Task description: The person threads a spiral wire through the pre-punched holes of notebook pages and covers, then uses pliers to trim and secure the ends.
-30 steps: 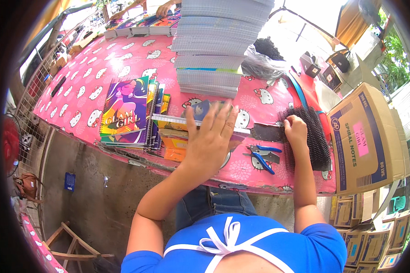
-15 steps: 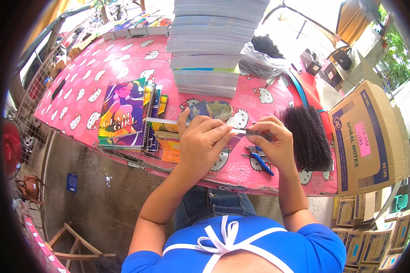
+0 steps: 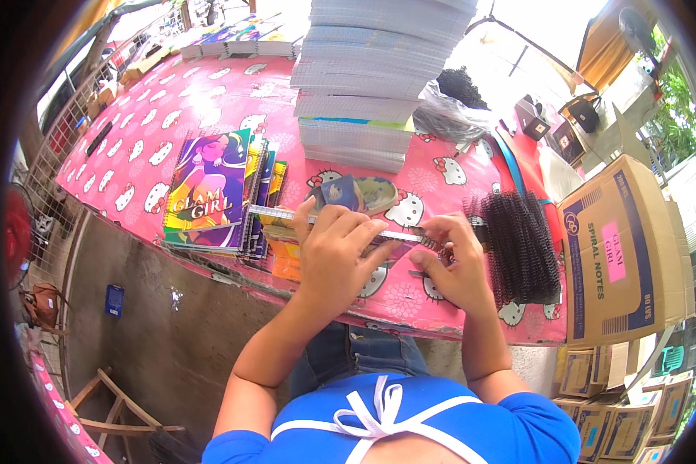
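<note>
My left hand grips a notebook held edge-on, its white page edge running from near the notebook pile toward my right hand. My right hand pinches a black spiral binding coil at the right end of that edge. How far the coil runs into the holes is too small to tell. Just beyond my left hand lies a patterned pouch-like item. To the left sit finished spiral notebooks with a colourful illustrated cover. Right of my right hand lies a bundle of black coils.
A tall stack of unbound page blocks rises beyond my hands. Behind it to the right is a clear plastic bag with black coils. A cardboard box stands at the table's right end. The pink patterned tablecloth covers the table.
My right hand has shifted slightly down and its fingers have spread more around the coil. The notebook's edge tilts down more to the right. The blue-handled pliers are now hidden behind my right hand.
</note>
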Demonstrator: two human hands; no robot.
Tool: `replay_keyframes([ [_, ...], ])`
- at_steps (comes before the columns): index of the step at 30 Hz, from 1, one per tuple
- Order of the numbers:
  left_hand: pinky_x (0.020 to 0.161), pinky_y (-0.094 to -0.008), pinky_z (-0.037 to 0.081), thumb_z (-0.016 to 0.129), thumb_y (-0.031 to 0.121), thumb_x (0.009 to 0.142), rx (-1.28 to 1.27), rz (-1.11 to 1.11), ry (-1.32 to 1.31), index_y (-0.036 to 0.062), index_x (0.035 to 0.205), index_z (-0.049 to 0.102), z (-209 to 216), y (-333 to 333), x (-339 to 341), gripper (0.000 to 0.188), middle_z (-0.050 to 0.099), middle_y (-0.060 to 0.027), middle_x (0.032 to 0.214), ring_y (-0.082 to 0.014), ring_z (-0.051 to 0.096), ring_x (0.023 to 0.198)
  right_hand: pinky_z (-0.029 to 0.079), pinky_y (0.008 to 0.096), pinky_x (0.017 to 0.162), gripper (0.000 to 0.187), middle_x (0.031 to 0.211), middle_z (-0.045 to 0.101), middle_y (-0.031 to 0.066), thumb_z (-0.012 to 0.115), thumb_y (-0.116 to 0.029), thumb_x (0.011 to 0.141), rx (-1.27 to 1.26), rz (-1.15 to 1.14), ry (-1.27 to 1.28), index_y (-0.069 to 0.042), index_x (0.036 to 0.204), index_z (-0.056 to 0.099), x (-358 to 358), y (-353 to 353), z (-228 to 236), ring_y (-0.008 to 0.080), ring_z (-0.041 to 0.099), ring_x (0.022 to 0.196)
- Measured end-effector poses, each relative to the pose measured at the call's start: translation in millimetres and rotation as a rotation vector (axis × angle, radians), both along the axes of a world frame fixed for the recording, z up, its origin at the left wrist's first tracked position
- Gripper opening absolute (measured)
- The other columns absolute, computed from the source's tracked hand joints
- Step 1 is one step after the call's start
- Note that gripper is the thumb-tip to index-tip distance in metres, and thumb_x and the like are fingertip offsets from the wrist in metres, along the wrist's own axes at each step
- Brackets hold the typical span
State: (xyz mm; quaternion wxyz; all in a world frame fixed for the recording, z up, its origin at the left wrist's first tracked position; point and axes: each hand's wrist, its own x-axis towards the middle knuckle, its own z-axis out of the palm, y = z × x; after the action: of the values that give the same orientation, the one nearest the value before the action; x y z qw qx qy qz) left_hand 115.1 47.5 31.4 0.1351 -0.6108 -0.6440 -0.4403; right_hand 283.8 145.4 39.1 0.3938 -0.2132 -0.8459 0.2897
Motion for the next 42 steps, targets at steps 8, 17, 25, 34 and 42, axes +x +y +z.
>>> replay_keyframes([
  [8,0.101,-0.0459,0.026,0.079,0.025,0.069,0.031,-0.001,-0.016,0.0130,0.085,0.070,0,1,0,0.022,0.065,0.0021,0.083,-0.0157,0.058,0.085,0.048,0.0336,0.061,0.031,0.087,0.056,0.0107,0.076,-0.014,0.076,0.152,-0.048,0.011,-0.001,0.098,0.059,-6,-1,0,0.0225,0.057,0.070],
  [17,0.100,-0.0445,0.028,0.079,0.025,0.068,0.040,0.007,-0.031,0.0137,0.085,0.070,-2,0,1,0.022,0.064,0.0026,0.082,-0.0162,0.057,0.084,0.045,0.0264,0.056,0.020,0.080,0.058,0.0067,0.075,-0.009,0.075,0.203,-0.012,-0.044,0.000,0.089,0.063,-17,-2,9,0.0140,0.055,0.063],
  [25,0.098,-0.0438,0.028,0.079,0.027,0.068,0.040,0.018,-0.006,0.0145,0.085,0.069,-5,-3,1,0.023,0.064,0.0034,0.083,-0.0161,0.056,0.083,0.045,0.0284,0.054,0.011,0.070,0.057,0.0069,0.073,-0.003,0.075,0.210,-0.100,0.021,0.001,0.075,0.062,-23,-14,6,0.0149,0.055,0.059],
  [34,0.099,-0.0419,0.027,0.079,0.026,0.069,0.124,-0.060,-0.011,0.0161,0.085,0.070,-14,-13,0,0.021,0.065,0.0055,0.086,-0.0136,0.058,0.086,0.051,0.0401,0.069,0.022,0.082,0.066,0.0185,0.058,-0.022,0.090,-0.178,0.199,-0.675,-0.008,0.106,0.065,-17,75,-11,0.0338,0.065,0.073],
  [42,0.099,-0.0413,0.027,0.080,0.025,0.069,0.110,-0.042,-0.006,0.0166,0.085,0.070,-12,-8,-1,0.021,0.065,0.0060,0.085,-0.0125,0.058,0.084,0.049,0.0432,0.067,0.025,0.078,0.065,0.0179,0.063,-0.029,0.085,-0.108,0.091,-0.606,-0.005,0.094,0.061,5,81,-65,0.0373,0.064,0.076],
])
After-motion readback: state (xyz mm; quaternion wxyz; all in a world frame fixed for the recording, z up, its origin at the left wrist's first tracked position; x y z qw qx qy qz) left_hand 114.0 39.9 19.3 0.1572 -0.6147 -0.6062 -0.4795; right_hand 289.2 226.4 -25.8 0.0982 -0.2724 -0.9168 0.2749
